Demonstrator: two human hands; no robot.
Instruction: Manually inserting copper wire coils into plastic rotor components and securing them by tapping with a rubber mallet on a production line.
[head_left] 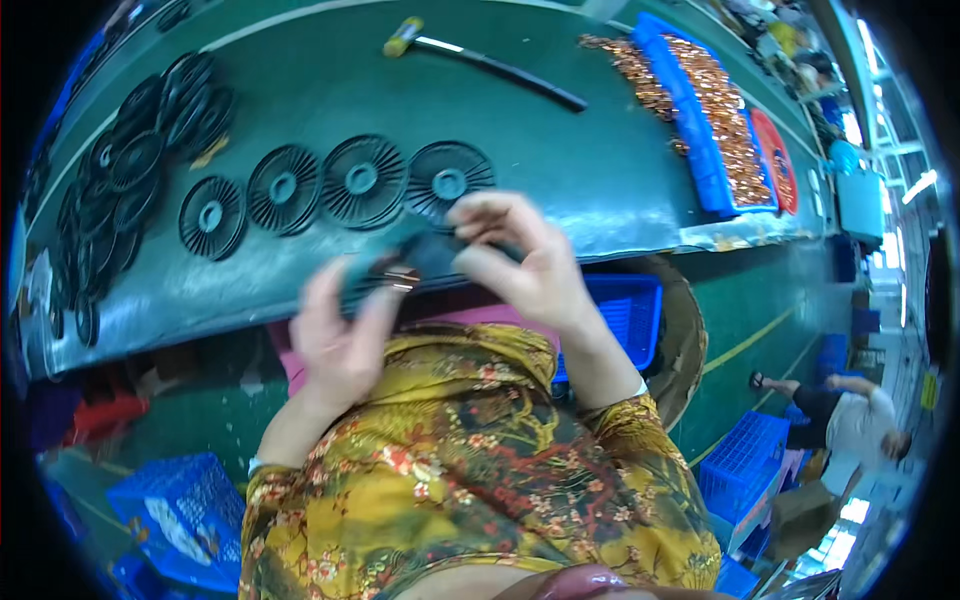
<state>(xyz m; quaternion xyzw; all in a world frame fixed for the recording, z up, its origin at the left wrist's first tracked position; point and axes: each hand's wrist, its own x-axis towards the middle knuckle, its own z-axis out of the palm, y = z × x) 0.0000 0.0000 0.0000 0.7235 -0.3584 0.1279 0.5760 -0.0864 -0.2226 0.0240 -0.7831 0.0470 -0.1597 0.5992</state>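
In front of my body a dark disc-like part (pixel 428 258), blurred by motion, sits between my two hands; it looks like one of the black finned wheels on the table. My left hand (pixel 338 338) is closed around its left side, with a small shiny copper-coloured piece (pixel 402 278) by the fingertips. The thumb and curled fingers of my right hand (pixel 530 268) close on its right edge. Just beyond, black finned wheels lie in a row of stacks: a far-left stack (pixel 211 217), two middle stacks (pixel 283 188) (pixel 362 180), and a right stack (pixel 450 183) partly behind my right hand.
A hammer (pixel 490 65) lies across the green table's far side. More black wheels (pixel 130 170) are heaped left. To the right stand a blue tray (pixel 690 125) of copper-coloured pieces and a red tray (pixel 775 160). Below the edge is a blue basket (pixel 630 320); a person (pixel 850 420) is farther right.
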